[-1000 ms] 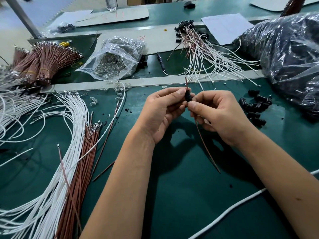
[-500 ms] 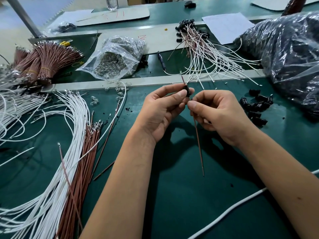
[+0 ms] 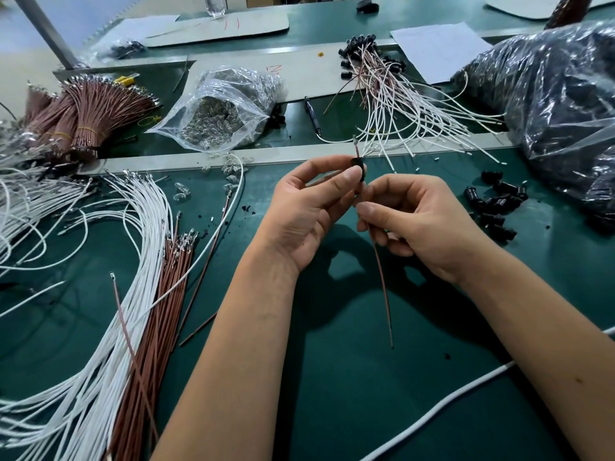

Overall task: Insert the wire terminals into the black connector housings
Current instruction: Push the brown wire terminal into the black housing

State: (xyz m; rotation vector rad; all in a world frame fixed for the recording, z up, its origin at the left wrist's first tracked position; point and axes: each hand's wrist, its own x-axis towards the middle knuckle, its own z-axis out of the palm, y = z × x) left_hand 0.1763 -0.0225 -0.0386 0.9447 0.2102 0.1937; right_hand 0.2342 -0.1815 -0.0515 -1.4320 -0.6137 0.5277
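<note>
Compared with a second ago, the small black plastic connector housing (image 3: 358, 166) sits a little higher and the thin brown wire (image 3: 382, 281) has swung from a slant toward the right to hanging almost straight down; its terminal end now shows above the housing (image 3: 355, 143), so the wire appears to have been fed further through, and I judge this insertion to be near its finish, with seating still unconfirmed. On the left of the green work mat (image 3: 332, 394) lie the loose white wires (image 3: 109, 247) and the bundle of brown wires (image 3: 166, 287), untouched. The left hand (image 3: 299, 211) is raised above the mat, palm turned inward, thumb and forefinger pinching the housing, the other fingers loosely curled beneath. Just beside it the right hand (image 3: 422, 224) faces it, thumb and forefinger closed on the brown wire directly below the housing, the wire's free end dangling above the mat. Further right, a small pile of spare black housings (image 3: 496, 204) waits on the mat.
</note>
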